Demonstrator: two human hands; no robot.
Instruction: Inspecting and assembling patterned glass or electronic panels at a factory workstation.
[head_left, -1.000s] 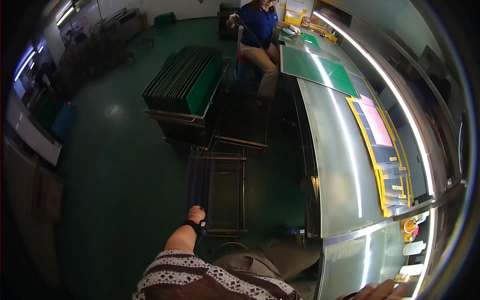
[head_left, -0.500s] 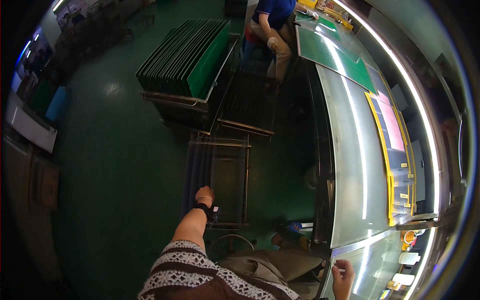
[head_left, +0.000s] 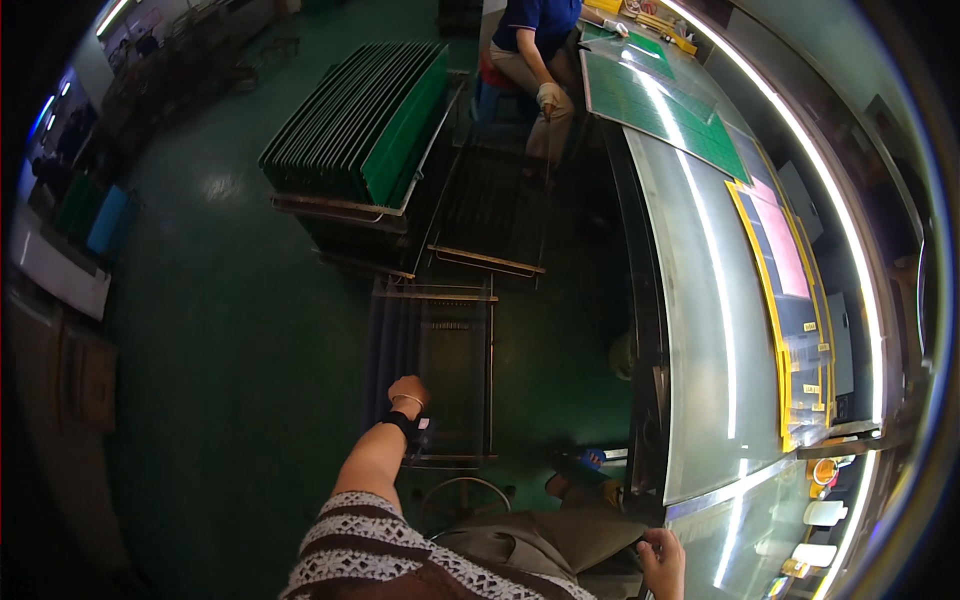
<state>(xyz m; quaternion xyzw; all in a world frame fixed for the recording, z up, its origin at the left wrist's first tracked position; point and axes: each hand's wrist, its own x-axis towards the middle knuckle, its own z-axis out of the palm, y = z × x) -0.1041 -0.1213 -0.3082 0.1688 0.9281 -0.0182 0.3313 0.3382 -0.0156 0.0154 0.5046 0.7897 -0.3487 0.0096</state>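
Note:
My left hand reaches down with its fingers closed at the edge of the dark upright panels, which stand in the left part of a low metal rack. What its fingertips grip is mostly hidden by the fist. A dark band with a small pale device is on that wrist. My right hand hovers beside the near corner of the metal-topped table, fingers loosely bent, and I see nothing in it.
Beyond the rack stands a cart loaded with several green boards. A lower rack sits beside it. At right runs the long table, with yellow-edged sheets. A seated co-worker is at its far end.
My right hand has shifted left, toward my lap. The left hand stays at the dark panels, nearly in place. The view has shifted slightly.

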